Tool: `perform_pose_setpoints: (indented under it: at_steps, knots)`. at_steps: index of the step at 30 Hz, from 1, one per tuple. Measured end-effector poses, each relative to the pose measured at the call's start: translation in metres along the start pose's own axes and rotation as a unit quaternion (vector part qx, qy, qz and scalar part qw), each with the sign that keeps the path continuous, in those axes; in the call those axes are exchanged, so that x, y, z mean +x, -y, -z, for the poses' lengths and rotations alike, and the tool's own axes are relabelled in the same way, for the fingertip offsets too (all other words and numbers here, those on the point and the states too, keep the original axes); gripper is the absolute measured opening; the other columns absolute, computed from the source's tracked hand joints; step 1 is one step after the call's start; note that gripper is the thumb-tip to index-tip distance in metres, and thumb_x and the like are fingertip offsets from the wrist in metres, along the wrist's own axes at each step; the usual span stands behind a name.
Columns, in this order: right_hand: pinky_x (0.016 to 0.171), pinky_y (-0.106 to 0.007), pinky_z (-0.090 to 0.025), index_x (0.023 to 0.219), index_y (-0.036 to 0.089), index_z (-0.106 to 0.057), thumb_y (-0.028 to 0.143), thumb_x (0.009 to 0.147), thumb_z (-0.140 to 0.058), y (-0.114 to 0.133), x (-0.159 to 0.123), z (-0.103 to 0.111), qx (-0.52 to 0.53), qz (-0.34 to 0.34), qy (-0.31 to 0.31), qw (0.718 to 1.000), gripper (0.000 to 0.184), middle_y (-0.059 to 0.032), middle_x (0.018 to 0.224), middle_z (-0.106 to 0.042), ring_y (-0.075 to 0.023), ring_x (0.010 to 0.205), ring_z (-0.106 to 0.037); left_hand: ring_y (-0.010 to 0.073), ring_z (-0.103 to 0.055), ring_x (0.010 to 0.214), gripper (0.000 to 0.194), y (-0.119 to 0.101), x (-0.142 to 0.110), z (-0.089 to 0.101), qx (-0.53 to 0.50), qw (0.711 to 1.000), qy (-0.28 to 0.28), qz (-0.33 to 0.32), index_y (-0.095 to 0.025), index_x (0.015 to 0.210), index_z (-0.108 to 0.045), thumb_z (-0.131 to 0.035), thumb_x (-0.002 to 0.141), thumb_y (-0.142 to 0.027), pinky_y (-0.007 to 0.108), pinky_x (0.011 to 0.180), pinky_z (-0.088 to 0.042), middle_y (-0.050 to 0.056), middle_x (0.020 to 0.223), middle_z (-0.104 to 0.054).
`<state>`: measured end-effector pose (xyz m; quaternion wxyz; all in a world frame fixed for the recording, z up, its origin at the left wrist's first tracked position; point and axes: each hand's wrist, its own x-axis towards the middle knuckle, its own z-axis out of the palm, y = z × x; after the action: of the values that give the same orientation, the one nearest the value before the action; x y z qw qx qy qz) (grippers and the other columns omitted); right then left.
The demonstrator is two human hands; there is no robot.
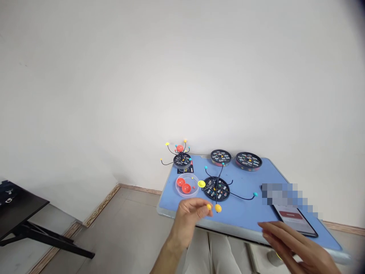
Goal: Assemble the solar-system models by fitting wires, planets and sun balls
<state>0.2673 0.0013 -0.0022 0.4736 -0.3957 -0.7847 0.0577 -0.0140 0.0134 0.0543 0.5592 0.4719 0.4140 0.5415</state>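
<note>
My left hand (189,217) pinches a small yellow ball (209,206) at its fingertips, just left of a larger yellow ball (218,208) on a wire arm. That arm belongs to a black round model base (213,189), whose thin black wires end in coloured balls. Behind my left hand stands a clear plastic bowl (186,185) holding red balls (184,186). My right hand (293,243) is open and holds nothing, hovering at the blue table's front edge (242,222) near a smartphone (293,220).
A finished wire model with a red ball (181,154) stands at the table's far left corner. Two round black tins (248,161) sit along the back edge. A dark table (17,209) stands at the far left. A white wall rises behind.
</note>
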Motion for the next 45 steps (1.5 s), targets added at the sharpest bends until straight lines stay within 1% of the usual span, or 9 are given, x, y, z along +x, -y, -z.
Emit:
perform_pose_setpoints:
  at_steps: [1,4,8,19,25,28,32,38,45]
  knots:
    - [0.051,-0.020,-0.059,0.119,0.029,-0.067,0.032,0.096,-0.057,0.014,0.009,-0.002,0.029,0.001,0.044,0.999,0.026,-0.0088,0.103,-0.074,-0.0203,0.077,-0.074,0.0155,-0.060,0.068,0.024,0.005,-0.009,-0.014,-0.075,0.997,0.022,0.023,-0.014,0.077,-0.077,-0.078,0.075,-0.037,0.029,0.076,-0.046,0.004,0.065,-0.068]
    - [0.059,-0.021,-0.059,0.122,0.028,-0.064,0.026,0.095,-0.059,0.047,0.028,-0.010,0.082,-0.002,0.010,0.997,0.027,-0.0074,0.100,-0.071,-0.0151,0.068,-0.069,0.0122,-0.055,0.062,0.026,0.024,-0.022,-0.050,-0.222,0.969,0.065,0.092,-0.011,0.076,-0.077,-0.083,0.070,-0.036,0.028,0.070,-0.043,0.003,0.063,-0.063]
    - [0.064,-0.022,-0.059,0.117,0.029,-0.068,0.023,0.095,-0.058,0.055,0.031,-0.013,0.109,-0.012,0.011,0.994,0.025,-0.0065,0.100,-0.068,-0.0172,0.082,-0.069,0.0112,-0.053,0.060,0.028,0.045,-0.021,-0.078,-0.294,0.944,0.081,0.126,-0.009,0.069,-0.074,-0.084,0.069,-0.035,0.026,0.067,-0.041,0.002,0.060,-0.057]
    - [0.071,-0.027,-0.057,0.101,0.028,-0.074,0.028,0.093,-0.059,0.016,0.020,-0.005,0.186,-0.088,0.035,0.978,0.016,-0.0051,0.094,-0.069,-0.0205,0.084,-0.068,0.0099,-0.048,0.054,0.040,0.074,-0.006,-0.108,-0.312,0.934,0.087,0.150,-0.011,0.057,-0.061,-0.086,0.062,-0.042,0.025,0.057,-0.040,0.000,0.056,-0.051]
    - [0.073,-0.030,-0.052,0.086,0.024,-0.072,0.048,0.090,-0.060,-0.020,0.051,-0.002,0.251,-0.216,0.114,0.937,0.027,-0.0045,0.084,-0.070,-0.0212,0.080,-0.064,0.0081,-0.047,0.051,0.050,0.097,0.018,-0.119,-0.159,0.987,-0.023,0.027,-0.011,0.086,-0.069,-0.068,0.079,-0.061,0.023,0.053,-0.037,0.000,0.067,-0.057]
    - [0.069,-0.030,-0.050,0.083,0.022,-0.072,0.055,0.085,-0.063,-0.037,0.074,-0.002,0.269,-0.245,0.151,0.919,0.034,-0.0042,0.078,-0.069,-0.0192,0.071,-0.058,0.0078,-0.046,0.051,0.057,0.106,0.032,-0.128,-0.103,0.991,-0.083,-0.022,-0.013,0.088,-0.067,-0.059,0.081,-0.070,0.022,0.052,-0.037,-0.002,0.065,-0.054]
    - [0.069,-0.031,-0.049,0.084,0.021,-0.070,0.057,0.082,-0.064,-0.056,0.105,-0.006,0.246,-0.248,0.176,0.920,0.037,-0.0039,0.076,-0.069,-0.0196,0.073,-0.059,0.0076,-0.044,0.046,0.068,0.120,0.049,-0.138,-0.067,0.988,-0.135,-0.038,-0.015,0.105,-0.062,-0.049,0.081,-0.077,0.021,0.047,-0.036,-0.004,0.065,-0.051]
    - [0.068,-0.033,-0.049,0.085,0.019,-0.069,0.057,0.074,-0.071,-0.081,0.142,-0.018,0.224,-0.240,0.234,0.915,0.039,-0.0034,0.073,-0.068,-0.0199,0.071,-0.060,0.0057,-0.041,0.040,0.074,0.129,0.077,-0.138,-0.049,0.986,-0.159,-0.027,-0.015,0.136,-0.048,-0.045,0.087,-0.071,0.022,0.042,-0.037,-0.004,0.075,-0.050]
    - [0.067,-0.034,-0.050,0.078,0.019,-0.071,0.057,0.069,-0.072,-0.105,0.152,-0.040,0.225,-0.239,0.273,0.904,0.039,-0.0020,0.068,-0.068,-0.0183,0.065,-0.059,0.0042,-0.040,0.033,0.060,0.129,0.103,-0.138,-0.048,0.982,-0.177,0.032,-0.016,0.140,-0.043,-0.045,0.094,-0.055,0.021,0.037,-0.035,-0.004,0.076,-0.049]
